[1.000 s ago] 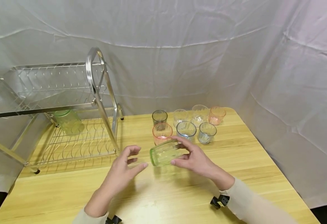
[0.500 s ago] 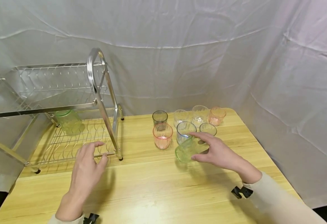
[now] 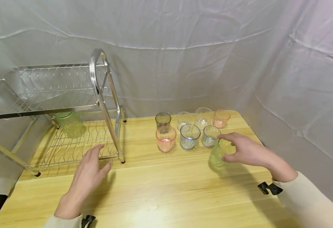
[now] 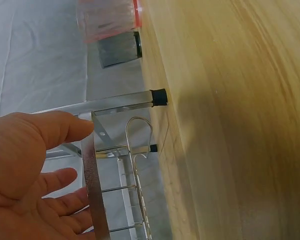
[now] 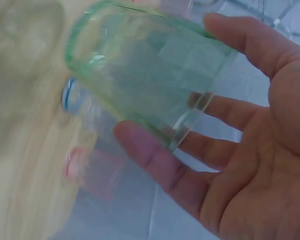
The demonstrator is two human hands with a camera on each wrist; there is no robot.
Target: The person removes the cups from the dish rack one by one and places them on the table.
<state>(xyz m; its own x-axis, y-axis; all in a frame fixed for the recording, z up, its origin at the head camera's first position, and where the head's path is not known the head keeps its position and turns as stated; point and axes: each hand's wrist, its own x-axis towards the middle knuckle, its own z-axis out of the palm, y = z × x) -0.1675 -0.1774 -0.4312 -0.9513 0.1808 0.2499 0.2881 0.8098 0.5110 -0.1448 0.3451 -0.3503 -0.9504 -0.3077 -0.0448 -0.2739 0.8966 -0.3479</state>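
My right hand point(image 3: 247, 150) holds a green glass point(image 3: 218, 155) between thumb and fingers, over the right part of the table; the right wrist view shows the tilted green glass point(image 5: 145, 65) close up. Just behind it stands a small bluish-grey glass point(image 3: 211, 136). My left hand point(image 3: 88, 174) holds nothing, its fingers loosely bent, at the front right corner of a metal dish rack point(image 3: 108, 118). In the left wrist view, the thumb and fingers of the left hand point(image 4: 27, 165) overlap a rack rail point(image 4: 94, 185).
Glasses stand upright in two rows at the back: pink point(image 3: 166, 141), blue-rimmed point(image 3: 190, 137), dark grey point(image 3: 163, 122), clear point(image 3: 203, 118) and another pink one point(image 3: 221, 118). Another green glass point(image 3: 69, 125) sits on the rack's lower tier. A grey cloth point(image 3: 166, 63) hangs behind the table.
My right hand has carried the green glass rightward from the middle, turning it from lying sideways towards upright. My left hand has moved left, away from the glass, to the rack's front.
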